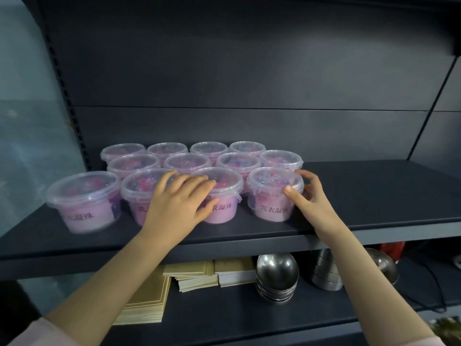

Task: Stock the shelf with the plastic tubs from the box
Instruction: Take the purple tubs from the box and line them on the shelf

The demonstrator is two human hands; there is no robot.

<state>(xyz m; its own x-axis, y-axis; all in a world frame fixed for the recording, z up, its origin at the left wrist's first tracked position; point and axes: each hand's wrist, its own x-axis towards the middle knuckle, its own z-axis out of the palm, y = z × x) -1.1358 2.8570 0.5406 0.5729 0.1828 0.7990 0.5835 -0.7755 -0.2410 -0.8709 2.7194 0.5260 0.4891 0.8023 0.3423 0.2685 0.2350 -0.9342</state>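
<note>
Right hand (309, 196): grips the right-end tub (275, 196) of the front row, thumb on its front rim, fingers curled round its right side.
Left hand (179, 198): lies palm down with fingers spread almost straight over the lids of the second tub (137, 188) and third tub (224, 186); thumb against the third tub's pink label.
Hands: apart, one tub's width between them.
Tubs (187, 162): twelve clear lidded ones with pink and blue contents, three rows of four, standing upright and close together.
Shelf (374, 196): dark grey, matte; the tubs fill its left half, set back from the front edge.
Back panel (249, 71): dark grey, with a slotted upright (66, 96) on the left.
Lower shelf (224, 318): tan paper stacks (149, 295), stacked steel bowls (277, 275), a black cable (429, 283).
</note>
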